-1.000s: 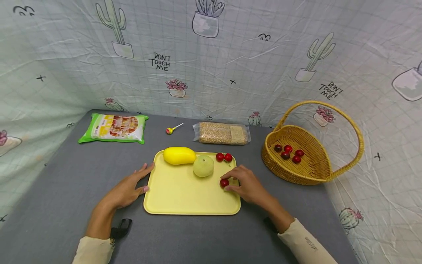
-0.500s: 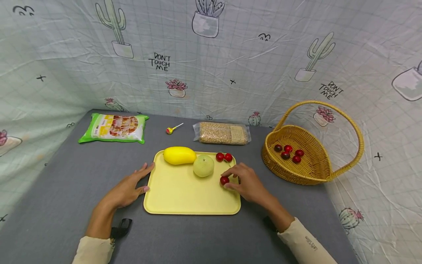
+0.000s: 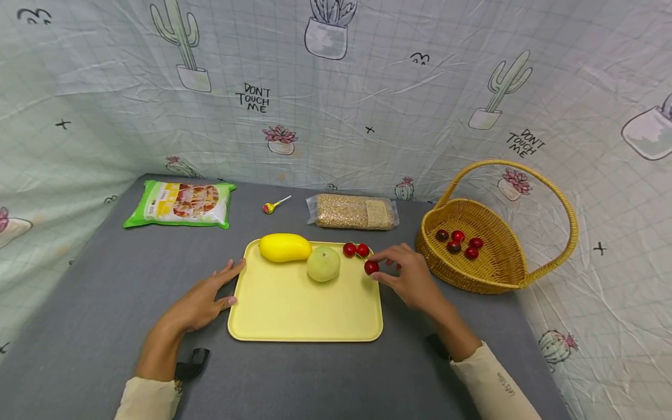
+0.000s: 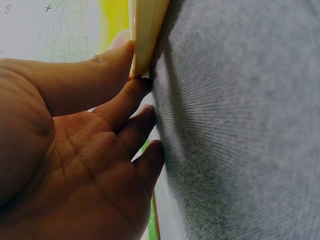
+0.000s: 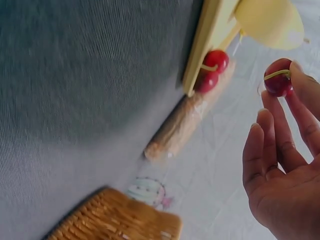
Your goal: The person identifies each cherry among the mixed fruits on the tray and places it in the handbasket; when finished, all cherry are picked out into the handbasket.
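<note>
1. Pinching a cherry [image 3: 371, 268], the right hand [image 3: 410, 279] has lifted it above the right edge of the yellow tray [image 3: 304, 310].
2. That leaves two cherries [image 3: 349, 249] lying there.
3. The left hand [image 3: 202, 300], fingers extended, touches the left edge.

One cherry [image 3: 370, 268] is in the right hand [image 3: 413, 281], two cherries [image 3: 349, 249] lie on the tray [image 3: 299, 315] and five cherries [image 3: 454, 247] lie in the basket [image 3: 457, 276], making eight. There is one tray and one basket. I count one yellow fruit [image 3: 285, 248], one green fruit [image 3: 323, 264], one lollipop [image 3: 269, 207], one green-edged bag [image 3: 186, 204] and one clear bag [image 3: 343, 211], so two bags. With the left hand [image 3: 199, 303], there are two hands, plus two sleeves [image 3: 149, 399] and one table [image 3: 299, 379].
</note>
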`<state>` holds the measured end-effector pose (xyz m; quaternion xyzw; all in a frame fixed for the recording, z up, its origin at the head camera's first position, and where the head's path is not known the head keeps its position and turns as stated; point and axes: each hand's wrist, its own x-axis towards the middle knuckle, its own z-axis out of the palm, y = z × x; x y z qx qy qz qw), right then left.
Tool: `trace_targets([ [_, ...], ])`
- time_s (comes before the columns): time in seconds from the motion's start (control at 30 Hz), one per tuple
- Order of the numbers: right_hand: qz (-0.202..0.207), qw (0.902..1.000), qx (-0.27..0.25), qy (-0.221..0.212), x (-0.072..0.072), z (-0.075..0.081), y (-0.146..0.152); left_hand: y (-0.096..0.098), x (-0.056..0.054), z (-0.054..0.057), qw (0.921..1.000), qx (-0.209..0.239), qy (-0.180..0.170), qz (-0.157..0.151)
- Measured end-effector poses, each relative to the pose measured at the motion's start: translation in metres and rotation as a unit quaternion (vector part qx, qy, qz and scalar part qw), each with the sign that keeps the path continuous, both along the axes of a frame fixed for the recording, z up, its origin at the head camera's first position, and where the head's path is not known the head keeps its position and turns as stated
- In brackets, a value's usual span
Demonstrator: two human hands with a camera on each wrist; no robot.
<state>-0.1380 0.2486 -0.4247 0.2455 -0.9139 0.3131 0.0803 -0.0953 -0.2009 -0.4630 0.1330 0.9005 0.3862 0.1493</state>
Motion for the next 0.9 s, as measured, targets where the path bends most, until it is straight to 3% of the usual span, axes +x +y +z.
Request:
trace_targets([
  [0.3, -0.053, 0.9985, -0.005, 0.007, -0.007, 0.013, 0.019, -0.001, 0.001, 0.0, 0.9999, 0.01, 0.001, -0.001],
  [0.57, -0.083, 0.9948, -0.019, 0.056, -0.014, 0.022, 0.039, -0.001, 0.0, 0.0, 0.9999, 0.014, 0.001, -0.002],
  [0.9, -0.126, 0.989, -0.026, 0.073, -0.021, 0.032, 0.063, -0.001, -0.001, -0.002, 0.9999, 0.009, -0.005, -0.001],
])
